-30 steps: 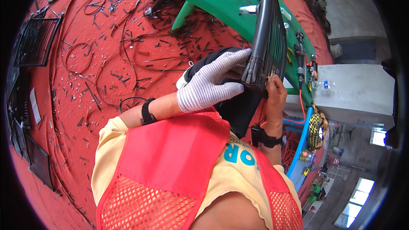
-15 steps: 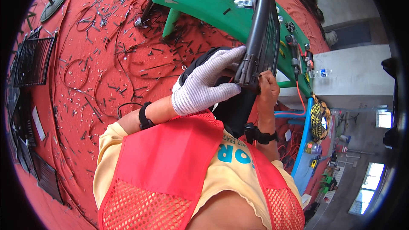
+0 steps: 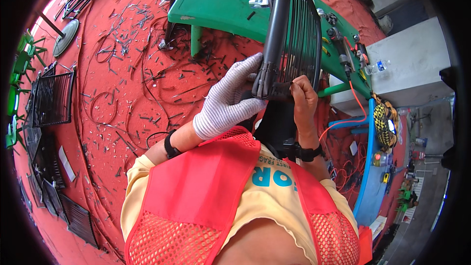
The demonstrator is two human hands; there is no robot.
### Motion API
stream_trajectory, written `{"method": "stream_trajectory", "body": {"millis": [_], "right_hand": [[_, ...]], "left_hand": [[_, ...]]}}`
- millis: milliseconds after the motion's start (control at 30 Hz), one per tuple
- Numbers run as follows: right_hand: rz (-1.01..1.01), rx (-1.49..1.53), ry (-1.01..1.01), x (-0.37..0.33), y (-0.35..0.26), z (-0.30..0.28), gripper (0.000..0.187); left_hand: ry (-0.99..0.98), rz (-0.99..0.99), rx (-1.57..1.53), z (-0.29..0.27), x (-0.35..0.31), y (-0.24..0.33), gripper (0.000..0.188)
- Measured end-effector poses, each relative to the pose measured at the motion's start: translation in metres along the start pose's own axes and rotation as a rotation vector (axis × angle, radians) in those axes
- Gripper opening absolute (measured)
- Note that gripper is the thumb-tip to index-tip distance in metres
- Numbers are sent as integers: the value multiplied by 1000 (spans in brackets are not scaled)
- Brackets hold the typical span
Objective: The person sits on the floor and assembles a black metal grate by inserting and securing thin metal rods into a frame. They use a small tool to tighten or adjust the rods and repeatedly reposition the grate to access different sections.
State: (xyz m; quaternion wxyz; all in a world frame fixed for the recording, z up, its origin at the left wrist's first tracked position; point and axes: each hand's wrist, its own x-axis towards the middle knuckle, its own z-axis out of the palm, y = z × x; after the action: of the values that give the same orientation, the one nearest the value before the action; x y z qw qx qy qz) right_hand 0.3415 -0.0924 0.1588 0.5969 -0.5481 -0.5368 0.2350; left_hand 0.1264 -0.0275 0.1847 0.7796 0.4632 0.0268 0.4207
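Observation:
A black tubular frame [image 3: 277, 32] strung with rows of thin black cords [image 3: 297, 24] rises from my hands over the edge of the green table. My left hand [image 3: 223, 98], in a white ribbed knit glove, grips the frame's near corner, with fingers along the tube and thumb underneath. Thick loops of black strand [image 3: 265, 79] wrap that corner. My bare right hand [image 3: 305, 99] is closed in a pinch at the right end of the dark wrapped near bar [image 3: 281, 89]. A dark strand seems to be between its fingertips, partly hidden.
The green table [image 3: 223, 7] bears a silver clamp-like tool [image 3: 259, 2] and a power tool [image 3: 338, 44] with an orange hose. Black scraps litter the red floor [image 3: 105, 132]. Similar corded panels [image 3: 54, 99] stand at left. A blue table [image 3: 369, 186] is at right.
The frame and both hands have shifted slightly left in view, and the frame has turned to show more of its cords. My right hand stays pinched beside the near bar.

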Motion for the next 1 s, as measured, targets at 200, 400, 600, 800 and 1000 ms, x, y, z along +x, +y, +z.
{"method": "stream_trajectory", "body": {"millis": [200, 400, 600, 800, 1000], "right_hand": [[-15, -36, 21, -2, -1, -2, 19], [-47, -7, 28, -6, 0, -2, 22], [-65, -83, 37, -8, 3, -2, 24], [-70, -105, 44, -11, 8, 4, 24], [-66, -91, 29, -17, 17, 12, 23]], "left_hand": [[-13, 33, 42, 4, 0, 0, 76], [-2, -35, 88, 8, -3, 4, 78], [22, -40, 82, 9, -6, 4, 80], [91, -41, 77, 11, -11, 2, 80], [193, -47, 185, 3, -19, -6, 80]]}}
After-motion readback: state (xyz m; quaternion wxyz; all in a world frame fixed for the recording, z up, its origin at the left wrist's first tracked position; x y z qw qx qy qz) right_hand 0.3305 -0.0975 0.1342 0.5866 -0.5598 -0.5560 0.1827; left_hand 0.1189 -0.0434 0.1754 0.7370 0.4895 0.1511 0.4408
